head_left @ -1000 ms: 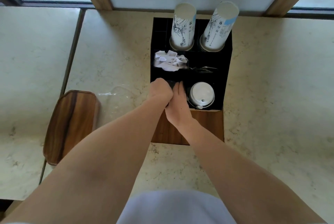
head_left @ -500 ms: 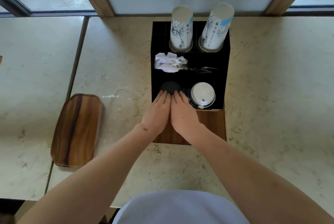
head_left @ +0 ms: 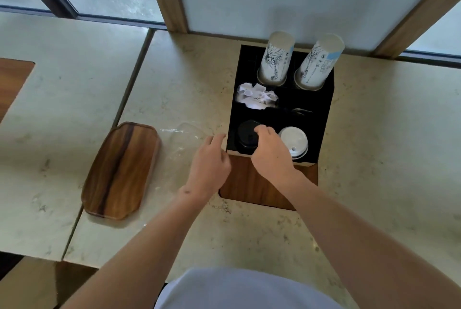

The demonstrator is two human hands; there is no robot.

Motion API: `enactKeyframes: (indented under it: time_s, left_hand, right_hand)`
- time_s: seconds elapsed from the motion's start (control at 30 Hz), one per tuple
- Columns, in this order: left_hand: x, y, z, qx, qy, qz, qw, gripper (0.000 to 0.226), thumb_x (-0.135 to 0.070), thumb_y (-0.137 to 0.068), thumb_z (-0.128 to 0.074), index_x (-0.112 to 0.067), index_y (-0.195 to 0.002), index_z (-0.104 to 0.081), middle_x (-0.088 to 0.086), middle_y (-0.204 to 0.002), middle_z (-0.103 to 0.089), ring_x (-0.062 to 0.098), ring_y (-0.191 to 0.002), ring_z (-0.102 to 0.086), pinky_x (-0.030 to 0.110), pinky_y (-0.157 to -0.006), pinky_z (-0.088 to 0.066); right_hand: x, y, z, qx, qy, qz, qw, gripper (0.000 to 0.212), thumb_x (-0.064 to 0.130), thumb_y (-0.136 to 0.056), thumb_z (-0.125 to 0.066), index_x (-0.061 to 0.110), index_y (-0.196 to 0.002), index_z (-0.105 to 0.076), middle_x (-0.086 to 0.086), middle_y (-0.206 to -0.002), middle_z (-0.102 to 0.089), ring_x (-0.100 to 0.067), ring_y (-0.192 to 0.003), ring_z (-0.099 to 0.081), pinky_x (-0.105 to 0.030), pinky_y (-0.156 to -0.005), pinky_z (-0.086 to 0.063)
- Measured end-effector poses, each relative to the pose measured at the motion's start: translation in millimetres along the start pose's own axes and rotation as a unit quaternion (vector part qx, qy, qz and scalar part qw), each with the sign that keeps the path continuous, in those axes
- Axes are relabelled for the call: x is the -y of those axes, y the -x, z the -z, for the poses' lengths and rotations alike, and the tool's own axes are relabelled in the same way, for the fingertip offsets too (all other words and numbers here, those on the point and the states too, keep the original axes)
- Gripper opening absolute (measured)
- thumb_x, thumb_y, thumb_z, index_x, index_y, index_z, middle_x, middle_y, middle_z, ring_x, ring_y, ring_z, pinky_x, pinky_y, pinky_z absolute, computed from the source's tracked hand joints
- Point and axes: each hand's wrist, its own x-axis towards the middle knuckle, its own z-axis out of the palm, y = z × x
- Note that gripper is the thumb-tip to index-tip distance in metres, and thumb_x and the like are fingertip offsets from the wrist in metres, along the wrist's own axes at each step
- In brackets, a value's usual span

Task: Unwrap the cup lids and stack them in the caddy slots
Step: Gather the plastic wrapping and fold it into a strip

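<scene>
Pale marble counter under a window, with a black caddy set against the back wall. Caddy back slots hold two upside-down printed paper cup stacks, the second one leaning right. Middle left slot has crumpled white paper packets. Front left slot holds black lids; front right slot holds white lids. Right hand is over the front edge of the caddy, fingers curled down beside the black lids, touching or just above them, cannot tell if it grips anything. Left hand is just left of the caddy corner, fingers loosely bent, holding nothing, above clear plastic wrap lying on the counter. Wooden tray sits further left, apart from the wrap. Brown wood panel lies in front of the caddy.
</scene>
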Motion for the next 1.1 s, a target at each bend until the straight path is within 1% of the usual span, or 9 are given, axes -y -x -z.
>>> enactKeyframes:
  time_s: [0.13,0.23,0.33,0.47,0.6,0.77,0.87,0.97,1.1]
  left_hand:
    - [57.7,69.0,27.6,-0.083,0.05,0.215,0.972,0.033,-0.013,-0.089,-0.058,-0.013,-0.123,-0.06,0.004,-0.11,-0.057,0.023,-0.103,-0.056,0.042,-0.093,-0.05]
    - [103.6,116.5,50.3,-0.069,0.007,0.381,0.922,0.046,-0.019,-0.085,-0.069,-0.006,-0.126,-0.057,0.019,-0.121,-0.054,0.039,-0.115,-0.05,0.049,-0.103,-0.041]
    - [136.0,148.4,70.2,-0.086,0.01,0.451,0.888,0.061,-0.021,-0.08,-0.075,0.001,-0.132,-0.051,0.026,-0.128,-0.054,0.042,-0.124,-0.046,0.051,-0.108,-0.036]
    - [162.0,160.9,76.8,-0.053,0.108,0.531,0.839,0.072,-0.039,-0.079,-0.081,-0.001,-0.131,-0.049,0.021,-0.126,-0.059,0.038,-0.119,-0.055,0.051,-0.099,-0.047]
    - [166.1,160.1,65.2,-0.029,0.199,0.522,0.829,0.043,-0.045,-0.076,-0.082,-0.011,-0.084,-0.056,-0.002,-0.076,-0.052,0.022,-0.073,-0.055,0.036,-0.06,-0.048]
    - [169.5,148.3,57.9,-0.076,0.39,0.518,0.757,0.024,-0.022,-0.076,-0.085,-0.009,-0.08,-0.066,0.003,-0.069,-0.057,0.018,-0.061,-0.051,0.032,-0.063,-0.046]
    - [169.2,142.3,66.3,-0.091,0.571,0.515,0.633,0.021,-0.003,-0.083,-0.075,-0.01,-0.088,-0.056,0.013,-0.085,-0.064,0.022,-0.069,-0.066,0.034,-0.07,-0.06]
    - [166.0,145.1,75.9,-0.083,0.693,0.51,0.503,0.019,-0.007,-0.081,-0.073,-0.003,-0.096,-0.062,0.015,-0.091,-0.066,0.03,-0.082,-0.07,0.04,-0.072,-0.064]
    - [147.4,136.0,79.1,-0.006,0.688,0.472,0.551,0.032,-0.02,-0.08,-0.078,-0.006,-0.107,-0.067,0.018,-0.109,-0.07,0.034,-0.097,-0.073,0.044,-0.082,-0.063]
  right_hand:
    - [25.9,38.3,-34.0,0.069,-0.146,-0.039,0.986,0.034,0.011,-0.092,-0.047,0.019,-0.124,-0.056,0.003,-0.116,-0.061,-0.015,-0.104,-0.058,-0.028,-0.082,-0.049]
    - [45.3,53.9,-67.9,0.205,-0.198,-0.125,0.95,0.023,0.021,-0.088,-0.052,0.024,-0.11,-0.061,0.007,-0.101,-0.065,-0.011,-0.089,-0.063,-0.02,-0.061,-0.048]
    - [64.6,56.2,-96.7,0.306,-0.26,-0.239,0.884,0.022,0.022,-0.088,-0.06,0.017,-0.11,-0.06,-0.002,-0.095,-0.069,-0.016,-0.078,-0.068,-0.028,-0.061,-0.054]
    - [94.9,43.0,-110.8,0.312,-0.341,-0.327,0.825,0.011,0.015,-0.09,-0.07,0.009,-0.093,-0.062,-0.008,-0.086,-0.064,-0.023,-0.075,-0.067,-0.035,-0.064,-0.054]
    - [117.6,32.8,-113.7,0.344,-0.311,-0.319,0.827,0.017,0.021,-0.091,-0.071,0.01,-0.086,-0.058,-0.008,-0.088,-0.067,-0.018,-0.06,-0.065,-0.028,-0.05,-0.05]
    - [129.1,31.3,-118.5,0.35,-0.281,-0.302,0.841,0.022,0.024,-0.088,-0.075,0.009,-0.098,-0.063,-0.004,-0.077,-0.063,-0.012,-0.052,-0.057,-0.02,-0.044,-0.039]
    - [121.1,34.9,-113.5,0.349,-0.322,-0.295,0.829,0.015,0.018,-0.087,-0.075,0.012,-0.091,-0.062,-0.002,-0.073,-0.06,-0.012,-0.053,-0.054,-0.022,-0.046,-0.038]
    - [111.3,43.7,-104.9,0.33,-0.409,-0.3,0.796,0.013,0.014,-0.088,-0.075,0.011,-0.09,-0.063,-0.002,-0.072,-0.063,-0.011,-0.053,-0.056,-0.023,-0.05,-0.043]
    - [113.6,57.6,-95.5,0.289,-0.531,-0.283,0.744,0.009,0.008,-0.089,-0.072,0.011,-0.096,-0.066,-0.002,-0.08,-0.074,-0.011,-0.066,-0.069,-0.021,-0.06,-0.055]
